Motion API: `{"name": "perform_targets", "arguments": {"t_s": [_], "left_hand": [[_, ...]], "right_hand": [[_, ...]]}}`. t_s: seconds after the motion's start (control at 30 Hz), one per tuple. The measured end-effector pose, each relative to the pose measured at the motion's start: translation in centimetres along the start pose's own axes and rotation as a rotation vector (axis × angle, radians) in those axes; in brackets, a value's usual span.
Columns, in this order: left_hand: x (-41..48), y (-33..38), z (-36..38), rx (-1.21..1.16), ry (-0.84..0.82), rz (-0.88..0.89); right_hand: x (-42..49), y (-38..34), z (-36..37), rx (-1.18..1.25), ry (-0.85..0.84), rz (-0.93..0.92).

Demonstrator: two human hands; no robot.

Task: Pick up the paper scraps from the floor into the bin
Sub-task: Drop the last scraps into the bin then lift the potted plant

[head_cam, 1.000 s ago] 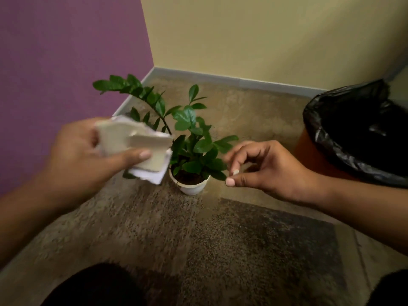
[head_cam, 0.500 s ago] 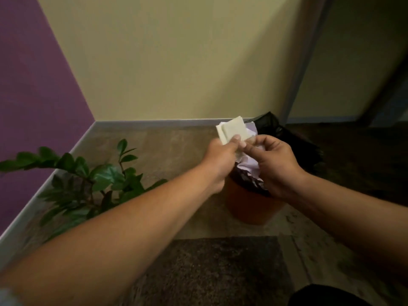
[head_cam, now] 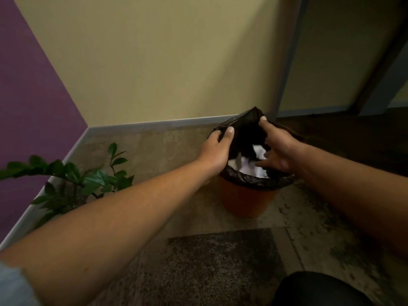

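1. Two bare hands reach over an orange bin [head_cam: 247, 202] standing on the floor by the wall.
2. The left hand [head_cam: 217, 149] curls its fingers around the bin's black liner [head_cam: 245, 133], thumb pressed on the plastic.
3. The right hand [head_cam: 279, 149] pinches the liner's raised far edge, remaining fingers spread loosely above the opening.
4. White paper scraps [head_cam: 251, 164] lie inside the bin.
5. A leafy plant [head_cam: 72, 182] stands well to the left.

The black liner [head_cam: 247, 127] of the orange bin [head_cam: 247, 199] is held at its rim by the left hand [head_cam: 217, 149] and right hand [head_cam: 279, 149]. White paper scraps [head_cam: 249, 166] are seen inside. A potted plant [head_cam: 88, 180] is seen at the left.
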State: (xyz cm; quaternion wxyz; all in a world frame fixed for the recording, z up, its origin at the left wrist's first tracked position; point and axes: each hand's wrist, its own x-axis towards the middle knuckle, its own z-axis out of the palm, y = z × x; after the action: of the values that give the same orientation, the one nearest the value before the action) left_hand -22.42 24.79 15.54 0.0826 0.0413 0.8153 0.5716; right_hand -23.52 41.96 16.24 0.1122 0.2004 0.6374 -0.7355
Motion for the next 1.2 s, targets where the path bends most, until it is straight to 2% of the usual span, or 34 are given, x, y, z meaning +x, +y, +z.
{"name": "perform_targets", "arguments": {"t_s": [0.13, 0.23, 0.3, 0.37, 0.4, 0.47, 0.53, 0.6, 0.67, 0.8, 0.87, 0.97, 1.2], "left_hand": [[-3.9, -3.1, -2.6, 0.099, 0.178, 0.283], [-9.0, -8.6, -3.3, 0.198, 0.261, 0.357], [-12.3, -14.0, -3.3, 0.267, 0.217, 0.224], [-14.2, -19.1, -3.5, 0.306, 0.205, -0.025], [-14.6, -21.4, -4.0, 0.291, 0.25, -0.171], [-14.9, -25.1, -5.5, 0.191, 0.441, -0.418], [-14.5, -27.7, -7.2, 0.059, 0.662, -0.56], [-14.0, -29.7, -8.5, -0.111, 0.855, -0.625], [-13.4, -31.4, -9.5, -0.237, 0.961, -0.64], [-12.4, -33.6, -11.1, -0.235, 0.868, -0.669], [-11.7, -33.9, -11.5, -0.31, 0.855, -0.624], [-10.6, -34.0, -11.9, -0.392, 0.799, -0.512], [-9.0, -34.6, -11.7, -0.311, 0.798, -0.356]], "right_hand": [[-1.1, 0.4, 2.9, -0.29, 0.047, -0.261], [-2.3, 1.8, 6.5, -0.428, -0.194, -0.318], [-3.2, 3.4, 9.5, -0.67, -0.369, -0.301], [-3.8, 5.9, 12.5, -0.921, -0.523, -0.259], [-4.0, 7.3, 13.8, -1.003, -0.581, -0.232], [-4.6, 9.9, 16.1, -1.144, -0.681, -0.185], [-5.0, 12.1, 17.8, -1.289, -0.774, -0.142], [-5.4, 14.2, 18.9, -1.412, -0.839, -0.114], [-5.7, 16.0, 19.6, -1.484, -0.875, -0.095], [-6.3, 18.2, 20.9, -1.543, -0.914, -0.031], [-6.4, 18.8, 21.5, -1.524, -0.885, -0.013], [-6.2, 19.8, 22.1, -1.379, -0.808, 0.001], [-5.0, 22.4, 20.7, -1.01, -0.645, 0.043]]}}
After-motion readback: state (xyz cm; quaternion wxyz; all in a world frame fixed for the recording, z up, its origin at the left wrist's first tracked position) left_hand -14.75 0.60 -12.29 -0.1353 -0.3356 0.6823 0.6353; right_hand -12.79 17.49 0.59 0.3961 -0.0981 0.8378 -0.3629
